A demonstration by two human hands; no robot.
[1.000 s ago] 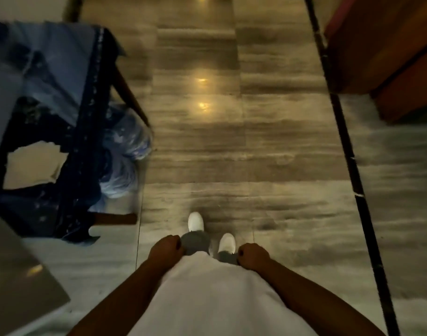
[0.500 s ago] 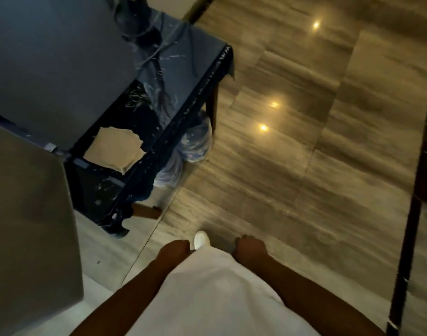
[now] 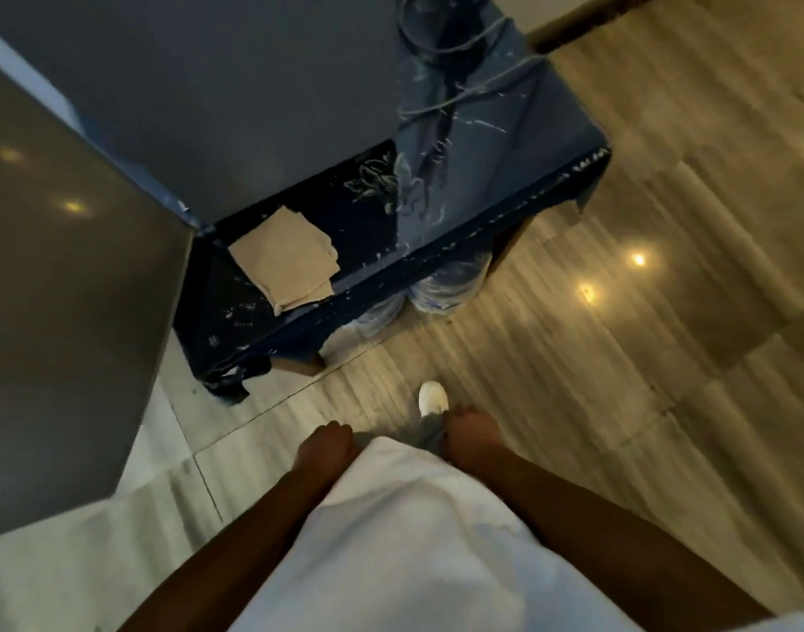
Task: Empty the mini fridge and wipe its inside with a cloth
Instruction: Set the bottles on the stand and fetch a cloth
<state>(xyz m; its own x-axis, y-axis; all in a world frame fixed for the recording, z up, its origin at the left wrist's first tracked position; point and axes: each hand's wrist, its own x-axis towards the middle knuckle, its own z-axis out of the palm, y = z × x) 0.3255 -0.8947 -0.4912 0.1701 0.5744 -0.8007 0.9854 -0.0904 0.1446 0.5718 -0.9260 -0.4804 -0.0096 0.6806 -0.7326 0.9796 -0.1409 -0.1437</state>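
The grey mini fridge (image 3: pixel 235 98) stands on a low table with a dark blue patterned cover (image 3: pixel 436 230). Its grey door (image 3: pixel 67 285) swings out toward me at the left, and the inside is hidden from here. A folded beige cloth (image 3: pixel 286 262) lies on the cover beside the fridge. My left hand (image 3: pixel 327 449) and my right hand (image 3: pixel 470 437) hang by my white shirt, fingers loosely curled, holding nothing. Both are well short of the cloth and the fridge.
Under the table's front edge stand clear plastic water bottles (image 3: pixel 445 285). Cables (image 3: pixel 450 75) trail over the cover behind the fridge. Glossy grey floor tiles (image 3: pixel 619 358) stretch to the right. My white shoe (image 3: pixel 433 398) shows between my hands.
My view has swung left and closer, bringing the fridge, its door and the cloth toward the middle. Both hands still hang at my sides, holding nothing.
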